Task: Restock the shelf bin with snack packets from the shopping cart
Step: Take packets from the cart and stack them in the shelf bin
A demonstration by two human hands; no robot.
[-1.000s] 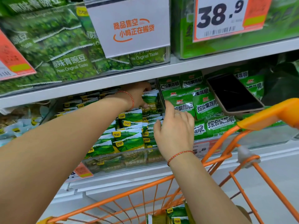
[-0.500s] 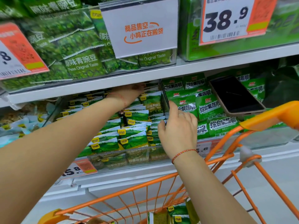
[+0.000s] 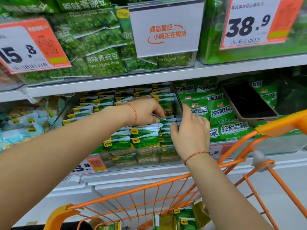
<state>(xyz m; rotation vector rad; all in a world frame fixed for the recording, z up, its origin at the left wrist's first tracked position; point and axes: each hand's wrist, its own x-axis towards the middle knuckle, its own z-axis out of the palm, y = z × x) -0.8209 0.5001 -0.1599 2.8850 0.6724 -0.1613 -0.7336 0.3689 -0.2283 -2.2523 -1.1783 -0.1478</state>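
- Along the middle shelf, the clear-fronted shelf bin (image 3: pixel 141 157) is sitting nearly full of green snack packets (image 3: pixel 144 138), which are standing upright in rows, probably so their labels face the shopper.
- Below it, the orange shopping cart (image 3: pixel 116 196) is standing just beside the shelf, likely to keep the spare packets (image 3: pixel 184 218) in its basket within reach.
- To the right, a dark phone (image 3: pixel 247 100) is lying tilted on the neighbouring bin's packets.
- Reaching in over the rows, the left hand (image 3: pixel 146 112) is pinching one packet between curled fingers, seemingly tucking it into the row.
- Beside it, the right hand (image 3: pixel 191 130) is resting relaxed against the right-hand packets and the divider, grasping nothing, apparently bracing the row so it stays tidy.
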